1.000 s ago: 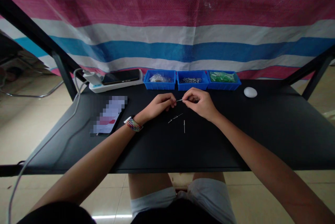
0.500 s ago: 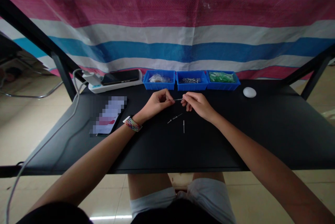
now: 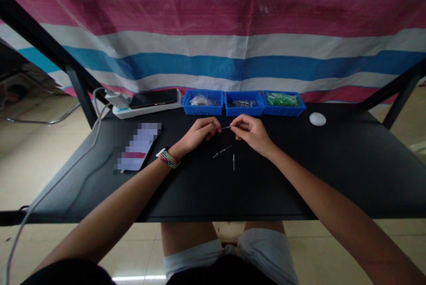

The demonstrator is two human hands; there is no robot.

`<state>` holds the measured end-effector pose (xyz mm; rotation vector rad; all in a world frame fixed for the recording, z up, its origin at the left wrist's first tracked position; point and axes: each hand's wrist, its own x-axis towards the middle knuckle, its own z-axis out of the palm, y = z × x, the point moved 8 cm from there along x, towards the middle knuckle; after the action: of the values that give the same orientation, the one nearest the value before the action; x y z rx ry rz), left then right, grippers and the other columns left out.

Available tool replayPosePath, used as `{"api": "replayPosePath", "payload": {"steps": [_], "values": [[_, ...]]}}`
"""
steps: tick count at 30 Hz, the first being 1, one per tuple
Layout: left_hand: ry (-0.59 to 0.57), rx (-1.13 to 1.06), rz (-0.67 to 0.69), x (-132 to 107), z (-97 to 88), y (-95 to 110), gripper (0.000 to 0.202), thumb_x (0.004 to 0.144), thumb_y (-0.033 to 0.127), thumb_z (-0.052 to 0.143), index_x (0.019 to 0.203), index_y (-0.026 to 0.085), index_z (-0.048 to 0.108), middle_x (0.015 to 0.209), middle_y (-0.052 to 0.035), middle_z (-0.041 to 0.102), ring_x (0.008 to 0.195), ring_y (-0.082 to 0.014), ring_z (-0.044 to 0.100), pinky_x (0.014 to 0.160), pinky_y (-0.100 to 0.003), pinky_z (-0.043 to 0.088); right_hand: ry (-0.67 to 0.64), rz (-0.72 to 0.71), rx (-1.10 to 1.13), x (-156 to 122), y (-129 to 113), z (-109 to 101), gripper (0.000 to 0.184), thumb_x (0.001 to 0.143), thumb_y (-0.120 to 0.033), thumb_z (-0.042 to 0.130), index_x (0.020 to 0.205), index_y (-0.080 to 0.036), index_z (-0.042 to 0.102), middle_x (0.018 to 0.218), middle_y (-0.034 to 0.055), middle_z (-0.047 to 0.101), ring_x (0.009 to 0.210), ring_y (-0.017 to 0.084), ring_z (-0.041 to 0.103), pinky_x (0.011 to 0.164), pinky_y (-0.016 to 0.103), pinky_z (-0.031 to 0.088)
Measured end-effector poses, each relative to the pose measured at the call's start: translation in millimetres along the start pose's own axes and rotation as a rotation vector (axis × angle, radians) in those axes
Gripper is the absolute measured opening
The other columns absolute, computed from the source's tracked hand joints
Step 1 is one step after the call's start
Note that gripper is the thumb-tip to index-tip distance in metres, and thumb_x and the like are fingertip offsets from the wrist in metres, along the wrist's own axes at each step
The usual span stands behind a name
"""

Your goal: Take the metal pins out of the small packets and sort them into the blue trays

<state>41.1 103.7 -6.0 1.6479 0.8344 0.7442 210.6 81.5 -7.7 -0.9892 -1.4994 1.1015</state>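
Note:
A thin metal blind rivet (image 3: 226, 127) is pinched at its right end between the thumb and forefinger of my right hand (image 3: 252, 133), held a little above the black table. My left hand (image 3: 202, 132) is close to the rivet's left tip, its fingers loosely bent and the thumb drawn back from the fingertips. Nothing shows in its grasp. On the table just below my hands lie two slanted rivets (image 3: 222, 151), end to end, and one rivet (image 3: 233, 162) pointing towards me.
Behind my hands stand three blue bins: one with clear bags (image 3: 203, 109), one with metal rivets (image 3: 244, 110), one with green pieces (image 3: 285, 106). At left are a phone (image 3: 141, 145) and a power strip (image 3: 146, 109) with another phone on it. A white mouse (image 3: 317, 119) sits right.
My left thumb and forefinger have come off the rivet's left end, and the thumb has drawn back. My right hand still pinches the rivet, slightly further left. The loose rivets stay put.

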Motion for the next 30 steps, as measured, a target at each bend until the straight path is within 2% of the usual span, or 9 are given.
{"api": "replayPosePath", "payload": {"steps": [2,5,11,17,23,27,30], "values": [[0.005,0.030,-0.016,0,-0.7,-1,0.034,0.096,0.045,0.060,0.084,0.014,0.067,0.066,0.0019,0.052,0.057,-0.0102,0.048,0.054,-0.023,0.035,0.016,-0.022,-0.008,0,-2,-1,0.018,0.087,-0.035,0.079,0.092,-0.020,0.070,0.082,0.0002,0.067,0.060,0.012,0.064,0.056,0.027,0.053],[0.006,0.030,-0.014,0,0.2,-1,0.029,0.092,0.043,0.065,0.083,0.015,0.066,0.071,0.0009,0.057,0.057,-0.0094,0.048,0.052,-0.022,0.034,0.027,-0.035,-0.007,0,-3,-2,0.018,0.086,-0.035,0.079,0.091,-0.020,0.070,0.082,0.0005,0.067,0.061,0.013,0.064,0.056,0.028,0.054],[0.040,-0.019,0.033,1,0.4,2,0.027,0.086,0.039,0.077,0.086,0.016,0.065,0.073,0.0026,0.057,0.056,-0.0082,0.048,0.050,-0.021,0.036,0.037,0.054,0.057,1,4,-4,0.028,0.084,-0.039,0.080,0.103,-0.021,0.072,0.087,0.0007,0.068,0.057,0.011,0.064,0.052,0.026,0.054],[0.045,-0.012,0.078,1,1.1,3,0.028,0.087,0.036,0.080,0.081,0.016,0.061,0.068,0.0034,0.056,0.057,-0.0083,0.049,0.052,-0.021,0.035,0.018,0.197,0.165,1,15,-3,0.027,0.082,-0.042,0.081,0.092,-0.020,0.068,0.078,0.0002,0.071,0.054,0.012,0.064,0.050,0.026,0.056],[0.039,-0.012,0.084,4,2.1,0,0.025,0.086,0.032,0.081,0.085,0.016,0.062,0.065,0.0057,0.053,0.056,-0.0073,0.046,0.054,-0.021,0.035,0.028,0.148,0.165,1,10,-2,0.027,0.075,-0.037,0.087,0.083,-0.019,0.068,0.073,-0.0018,0.067,0.055,0.012,0.064,0.052,0.027,0.058],[0.037,-0.029,0.074,5,1.7,-3,0.025,0.086,0.030,0.081,0.096,0.017,0.062,0.066,0.0070,0.052,0.055,-0.0075,0.048,0.055,-0.022,0.036,0.117,0.024,0.082,9,-4,-21,0.023,0.076,-0.035,0.085,0.081,-0.021,0.067,0.071,-0.0018,0.065,0.058,0.013,0.064,0.054,0.028,0.058],[0.039,-0.036,0.063,6,1.1,-5,0.024,0.087,0.030,0.080,0.097,0.017,0.062,0.068,0.0066,0.053,0.054,-0.0075,0.050,0.054,-0.021,0.036,0.291,-0.091,-0.017,18,-16,-51,0.019,0.078,-0.033,0.081,0.083,-0.022,0.067,0.074,-0.0012,0.065,0.061,0.014,0.065,0.056,0.028,0.058]]}}
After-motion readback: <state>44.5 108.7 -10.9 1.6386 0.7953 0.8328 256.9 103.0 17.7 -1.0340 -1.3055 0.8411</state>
